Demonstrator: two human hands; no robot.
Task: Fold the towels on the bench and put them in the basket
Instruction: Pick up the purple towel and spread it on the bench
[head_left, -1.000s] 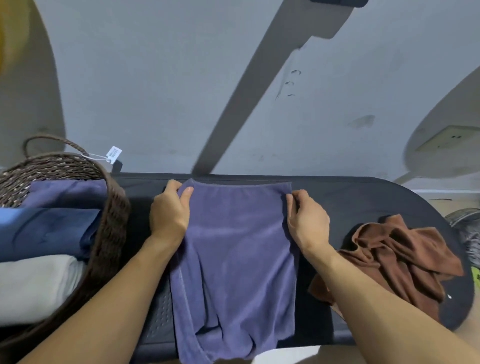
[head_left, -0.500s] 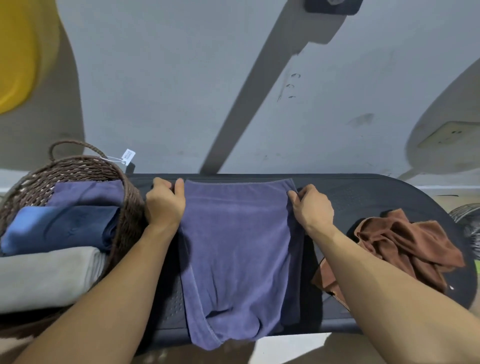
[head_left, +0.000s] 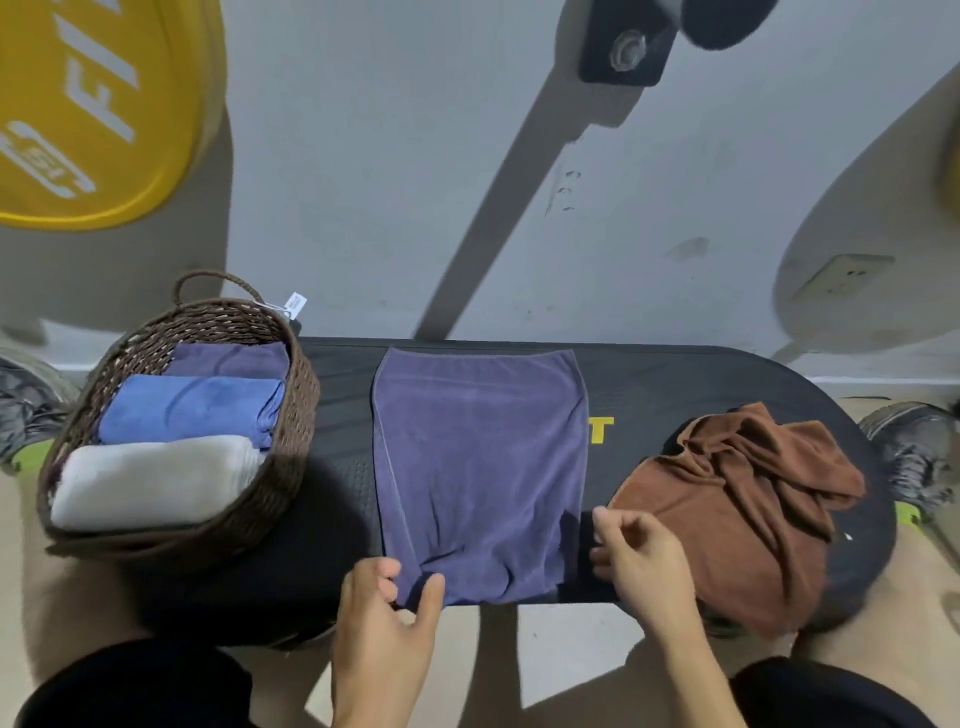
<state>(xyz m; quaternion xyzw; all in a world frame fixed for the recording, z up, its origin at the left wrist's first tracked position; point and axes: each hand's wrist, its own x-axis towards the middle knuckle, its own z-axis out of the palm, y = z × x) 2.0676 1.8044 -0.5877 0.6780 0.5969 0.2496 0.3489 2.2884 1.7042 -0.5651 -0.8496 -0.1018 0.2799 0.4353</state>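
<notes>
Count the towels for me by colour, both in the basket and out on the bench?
Purple: 2, one in the basket, one spread on the bench
Blue: 1
Grey-white: 1
Brown: 1, crumpled
Total: 5

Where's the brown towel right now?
In the head view, the brown towel lies crumpled on the right end of the black bench, right of the flat purple towel and just beyond the right hand.

Head view, near, down onto bench (head_left: 675, 384)
</notes>
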